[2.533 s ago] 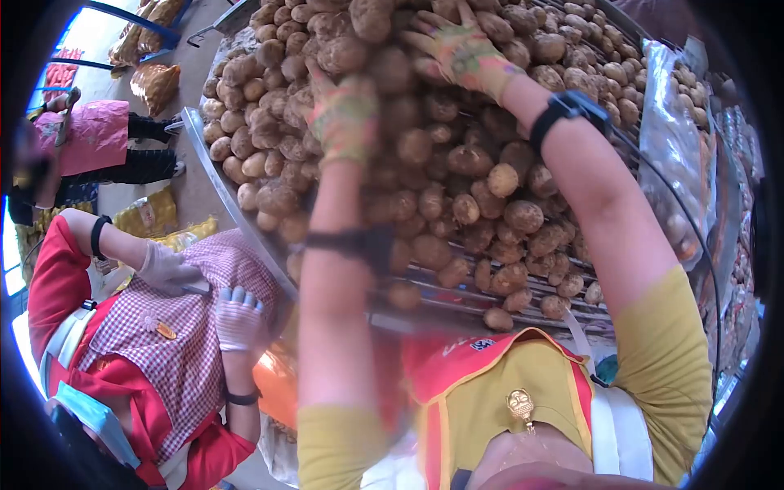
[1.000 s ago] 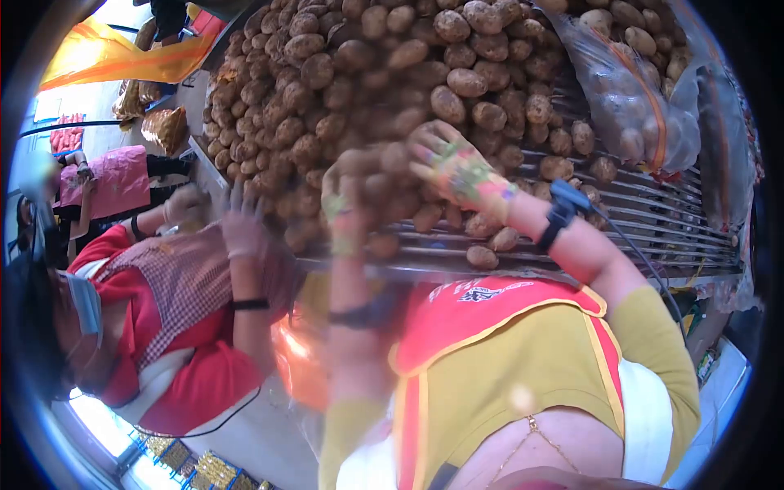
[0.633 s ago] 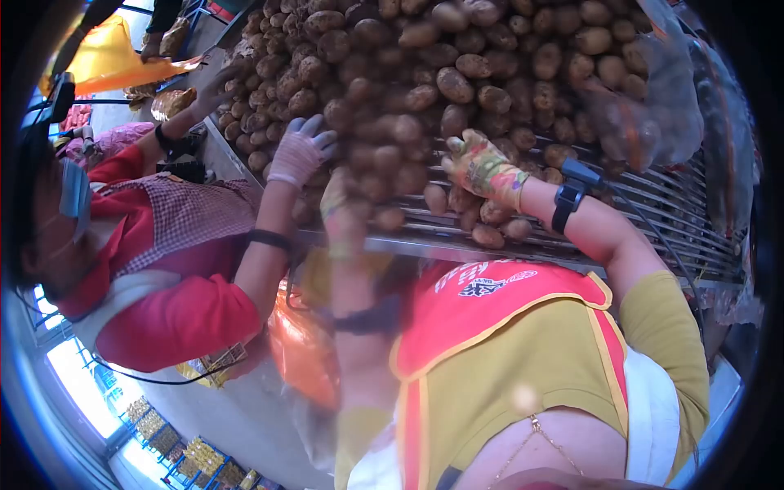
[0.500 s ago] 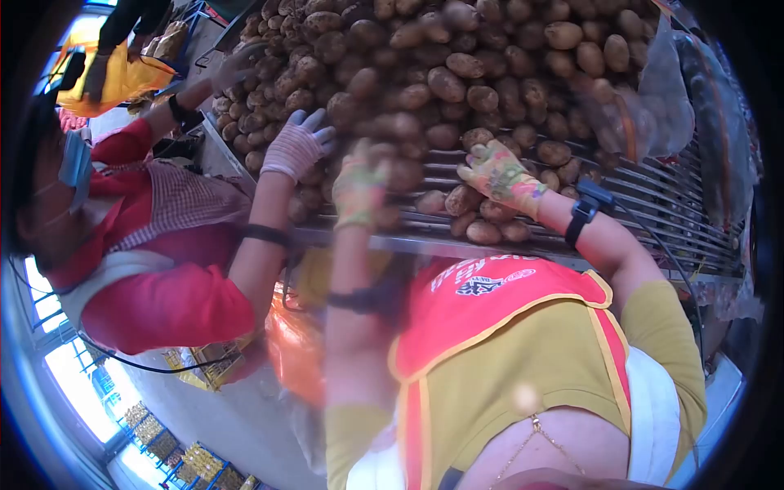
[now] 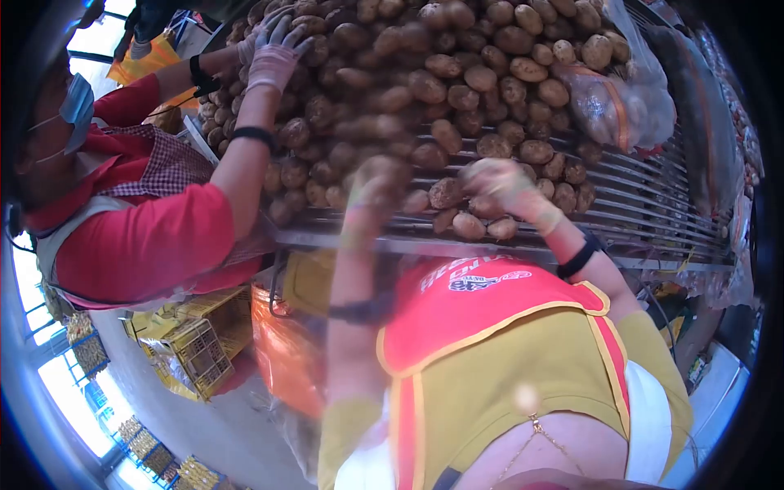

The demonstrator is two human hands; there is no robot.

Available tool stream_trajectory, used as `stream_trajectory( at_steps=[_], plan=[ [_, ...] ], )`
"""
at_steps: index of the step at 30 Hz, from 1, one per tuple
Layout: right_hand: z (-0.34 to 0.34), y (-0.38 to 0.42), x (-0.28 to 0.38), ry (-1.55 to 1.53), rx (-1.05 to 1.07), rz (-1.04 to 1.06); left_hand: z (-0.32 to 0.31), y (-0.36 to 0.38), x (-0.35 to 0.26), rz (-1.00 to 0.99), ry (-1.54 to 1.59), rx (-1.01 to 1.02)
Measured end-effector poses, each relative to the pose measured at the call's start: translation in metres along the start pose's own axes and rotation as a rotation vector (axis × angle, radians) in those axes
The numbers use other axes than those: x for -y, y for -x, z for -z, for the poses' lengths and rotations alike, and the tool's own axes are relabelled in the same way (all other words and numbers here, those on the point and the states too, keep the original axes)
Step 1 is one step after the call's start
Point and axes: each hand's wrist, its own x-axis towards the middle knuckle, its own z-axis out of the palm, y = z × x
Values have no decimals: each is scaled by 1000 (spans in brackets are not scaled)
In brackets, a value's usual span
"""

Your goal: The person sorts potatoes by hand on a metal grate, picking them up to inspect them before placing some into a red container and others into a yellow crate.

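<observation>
Potatoes [image 5: 462, 98] lie heaped on a slatted metal table [image 5: 653, 192], with a small loose group near its front edge. My left hand [image 5: 377, 186], in a patterned glove, is at the near edge of the heap; motion smears its fingers, and I cannot see whether it holds a potato. My right hand [image 5: 510, 186], gloved alike, reaches over the small group [image 5: 469, 225] and is nearest to those potatoes. Its fingers are blurred too, so a grip cannot be made out.
A co-worker [image 5: 155, 237] on the left has gloved hands [image 5: 273, 61] on the heap. A clear bag holding potatoes [image 5: 612, 106] lies at the right. A yellow crate [image 5: 196, 351] and orange plastic bag [image 5: 286, 351] are below the table's left end.
The co-worker's nearer hand has moved up and left over the heap. My left hand has shifted slightly down and right. My right hand has lowered slightly toward the small group and is more blurred.
</observation>
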Motion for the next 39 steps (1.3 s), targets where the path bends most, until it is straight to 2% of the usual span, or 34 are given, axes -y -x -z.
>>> stream_trajectory(
  at_steps=[1,2,4,7,9,11,12,14,15,16,17,18,19,21,24,25,26,29,31,34,35,37,39],
  plan=[
    [-20,-12,22,277,131,59,-14,29,1,-30,313,-77],
    [-40,-24,62,449,285,-46,-6,40,11,-58,455,-82],
    [-101,-25,33,1020,766,-32,17,54,33,-127,739,-93],
    [-134,-7,0,1273,934,-102,17,66,21,-98,801,-104],
    [-117,-3,16,1283,709,-96,28,70,24,-79,553,-99],
    [-101,4,18,1246,519,-127,31,68,25,-81,-34,-99],
    [-83,7,23,1216,512,-90,21,68,18,-81,-356,-121],
    [-47,17,25,1003,315,-164,-24,59,4,-88,-1120,-242],
    [-27,25,20,893,194,-120,-52,54,-12,25,-1403,-253],
    [-8,32,14,779,74,-70,-64,48,-7,56,-1558,-233],
    [7,38,9,658,6,-124,-75,43,-3,92,-1712,-209],
    [21,49,-2,168,-49,-263,-86,38,2,135,-1868,-180],
    [32,64,-17,-328,-105,-395,-98,33,6,171,-1894,-172],
    [44,81,-15,-959,-231,-336,-92,19,18,72,-1993,-178],
    [64,123,-36,-1593,-287,-288,-82,-2,26,16,-2105,-171],
    [68,136,-60,-1762,-107,-93,-78,-7,30,-26,-2122,-180],
    [71,143,-56,-1792,-191,-123,-76,-9,32,-66,-2138,-185],
    [71,154,-40,-1924,-389,-150,-78,-3,15,-82,-1920,-104],
    [74,156,-44,-1898,-463,-179,-96,1,-2,229,-1058,10],
    [78,144,-27,-1831,-520,-259,-113,11,24,211,-51,222],
    [78,135,-17,-1787,-529,-293,-136,13,47,203,254,237],
    [78,123,-7,-1610,-463,-309,-184,21,69,179,617,178],
    [79,110,10,-1450,-417,-260,-239,39,51,162,736,34]
  ],
)
